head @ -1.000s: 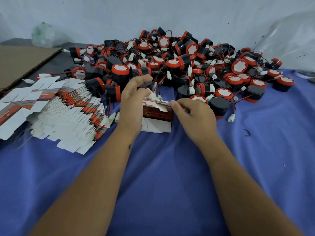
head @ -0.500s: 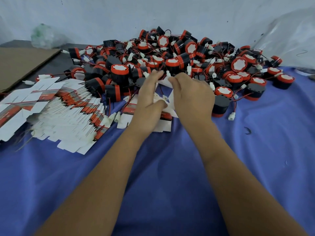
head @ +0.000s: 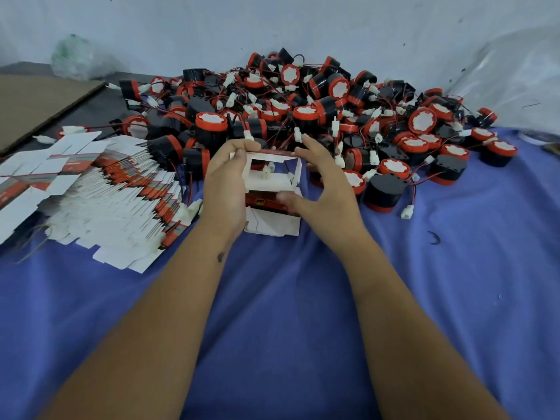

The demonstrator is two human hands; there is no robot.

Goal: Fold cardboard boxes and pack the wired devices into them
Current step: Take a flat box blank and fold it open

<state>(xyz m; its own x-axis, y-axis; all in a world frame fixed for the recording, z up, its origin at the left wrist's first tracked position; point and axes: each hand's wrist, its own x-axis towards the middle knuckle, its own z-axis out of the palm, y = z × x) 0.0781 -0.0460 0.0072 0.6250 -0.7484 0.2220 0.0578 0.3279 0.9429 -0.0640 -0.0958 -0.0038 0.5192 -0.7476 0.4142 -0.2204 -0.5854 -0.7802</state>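
A small red and white cardboard box (head: 270, 180) is opened into a square tube in front of the pile, its open end facing me. My left hand (head: 225, 183) grips its left side, fingertips over the top edge. My right hand (head: 321, 183) holds its right side, fingers along the top and thumb pressed on the red front face. White flaps (head: 272, 225) hang below the box onto the cloth. Behind it lies a large heap of black and red wired devices (head: 303, 113) with white connectors. A fanned stack of flat box blanks (head: 100, 192) lies at the left.
Blue cloth (head: 454, 268) covers the table. A brown cardboard sheet (head: 36, 104) lies at the far left. A crumpled plastic bag (head: 75, 60) sits by the wall, and clear plastic sheeting (head: 515, 74) at the far right. A loose device (head: 383, 189) lies right of my right hand.
The flat blank that both hands pressed on near the pile has been popped open into a square tube. Both hands now hold it by its sides, slightly nearer to me.
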